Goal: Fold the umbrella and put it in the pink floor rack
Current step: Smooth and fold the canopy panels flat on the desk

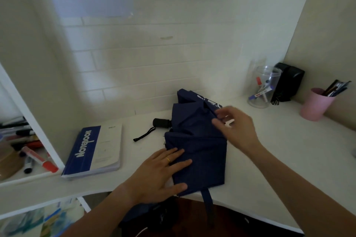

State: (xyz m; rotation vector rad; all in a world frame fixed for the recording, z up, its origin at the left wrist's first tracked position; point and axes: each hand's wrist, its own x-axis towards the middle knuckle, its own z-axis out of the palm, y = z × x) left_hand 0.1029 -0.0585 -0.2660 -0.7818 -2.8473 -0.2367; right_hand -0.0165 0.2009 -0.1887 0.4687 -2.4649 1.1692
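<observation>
A navy blue umbrella [200, 140] lies collapsed on the white desk [279, 159], its fabric in loose flat panels. Its black handle [161, 122] with a wrist strap points left. A fabric strap [208, 204] hangs over the desk's front edge. My left hand [163, 169] presses flat on the near panel, fingers spread, a ring on one finger. My right hand [235, 127] hovers over the upper right folds, fingers loosely curled and blurred; whether it pinches the fabric is unclear. No pink floor rack is in view.
A blue and white notebook [94, 152] lies left of the umbrella. At the back right stand a clear jar of markers [264, 88], a black box [289, 82] and a pink cup of pens [316, 104]. A shelf with markers [28, 152] is at the far left.
</observation>
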